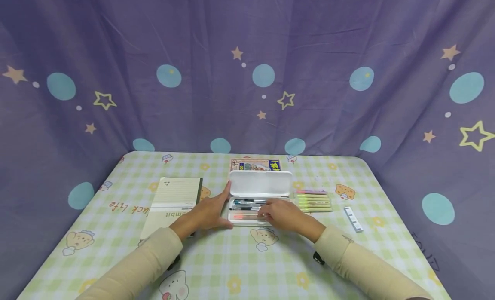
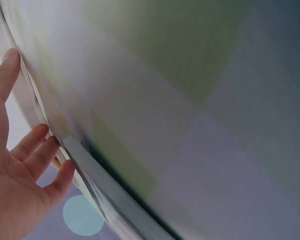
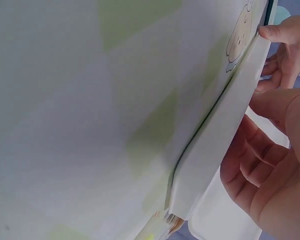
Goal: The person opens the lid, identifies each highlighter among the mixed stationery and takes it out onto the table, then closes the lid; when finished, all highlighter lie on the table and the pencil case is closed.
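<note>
A white pencil case [image 1: 251, 224] lies with its lid [image 1: 261, 184] raised, several dark and clear pens [image 1: 247, 202] inside. Along its front side is a pen with a pink end [image 1: 242, 216]. My right hand [image 1: 284, 214] reaches into the case from the right, fingers curled down at that pen; the palm hides the fingertips' hold in the right wrist view. At the case's left end my left hand [image 1: 209, 212] rests with thumb and fingers spread, the thumb [image 2: 9, 67] by the front corner and the index finger up beside the lid.
An opened notebook [image 1: 172, 201] lies to the left. Right of the case sits a clear pack of pastel pens [image 1: 314, 202], and beyond it a small pale-blue and white strip [image 1: 353, 219]. A colourful printed booklet [image 1: 255, 164] lies behind the lid. Purple curtains [image 1: 247, 119] border the table.
</note>
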Demonstrator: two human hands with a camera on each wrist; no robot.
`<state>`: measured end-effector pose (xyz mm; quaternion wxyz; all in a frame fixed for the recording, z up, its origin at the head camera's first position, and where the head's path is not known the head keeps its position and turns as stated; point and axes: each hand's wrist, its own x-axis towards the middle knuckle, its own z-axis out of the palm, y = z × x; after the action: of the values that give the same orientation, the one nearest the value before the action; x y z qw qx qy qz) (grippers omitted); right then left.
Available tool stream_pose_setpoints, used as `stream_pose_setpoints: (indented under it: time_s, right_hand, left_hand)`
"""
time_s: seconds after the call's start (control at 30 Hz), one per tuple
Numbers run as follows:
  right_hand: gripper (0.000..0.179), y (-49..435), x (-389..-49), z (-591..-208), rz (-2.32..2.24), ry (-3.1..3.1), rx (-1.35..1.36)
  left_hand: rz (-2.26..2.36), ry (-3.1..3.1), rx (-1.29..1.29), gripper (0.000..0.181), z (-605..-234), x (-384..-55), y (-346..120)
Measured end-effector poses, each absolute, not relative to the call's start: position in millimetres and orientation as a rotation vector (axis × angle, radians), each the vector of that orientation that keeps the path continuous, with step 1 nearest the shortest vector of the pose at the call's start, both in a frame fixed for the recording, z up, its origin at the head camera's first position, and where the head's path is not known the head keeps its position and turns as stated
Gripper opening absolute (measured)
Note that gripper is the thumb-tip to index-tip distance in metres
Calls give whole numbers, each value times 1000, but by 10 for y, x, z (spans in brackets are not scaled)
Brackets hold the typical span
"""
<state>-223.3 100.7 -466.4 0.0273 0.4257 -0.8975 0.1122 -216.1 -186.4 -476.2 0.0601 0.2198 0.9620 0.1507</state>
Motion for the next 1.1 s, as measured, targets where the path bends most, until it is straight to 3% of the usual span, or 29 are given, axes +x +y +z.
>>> stream_pose_setpoints:
  time_s: [0.53, 1.1]
  right_hand:
    - [25, 969, -2267, -4624, 196, -2804, 1344]
    - [16, 922, -2321, -4634, 79, -2719, 1429]
  left_hand:
    - [474, 2898, 662, 142, -4746, -2164, -1853]
    - [465, 2894, 659, 140, -4719, -2150, -1846]
